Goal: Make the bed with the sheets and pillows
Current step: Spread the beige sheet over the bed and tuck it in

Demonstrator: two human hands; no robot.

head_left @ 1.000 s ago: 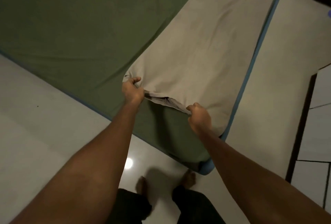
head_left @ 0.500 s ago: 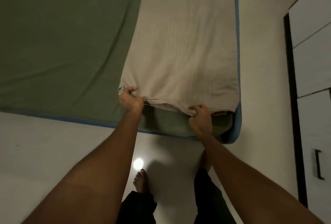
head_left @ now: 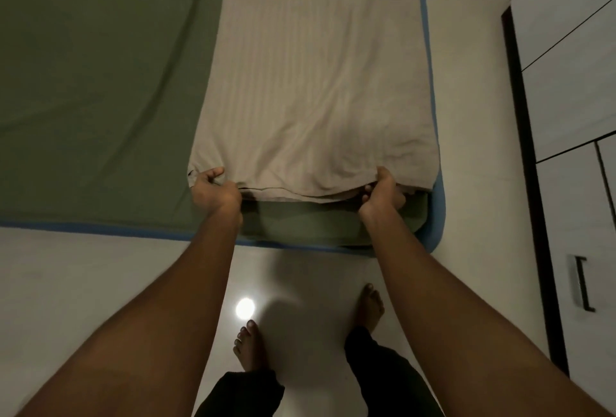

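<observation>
Gripping the near hem of a beige sheet (head_left: 313, 83) at the right corner of a mattress (head_left: 437, 223), head view.

Left hand (head_left: 215, 191) holds the sheet's near left corner, fingers curled round bunched cloth; right hand (head_left: 383, 193) grips the hem close to the near right corner, thumb on top, fingers tucked beneath; the hem sits slightly raised over a green sheet (head_left: 100, 83), which covers the rest of the mattress and shows as a strip between hem and blue mattress border; the beige sheet's right edge runs just inside that border; pale floor (head_left: 83, 270) lies open before the mattress and along its right side, up to a wardrobe (head_left: 566, 83); wardrobe doors closed, contents hidden, dark handle (head_left: 583, 283) on the near door.
</observation>
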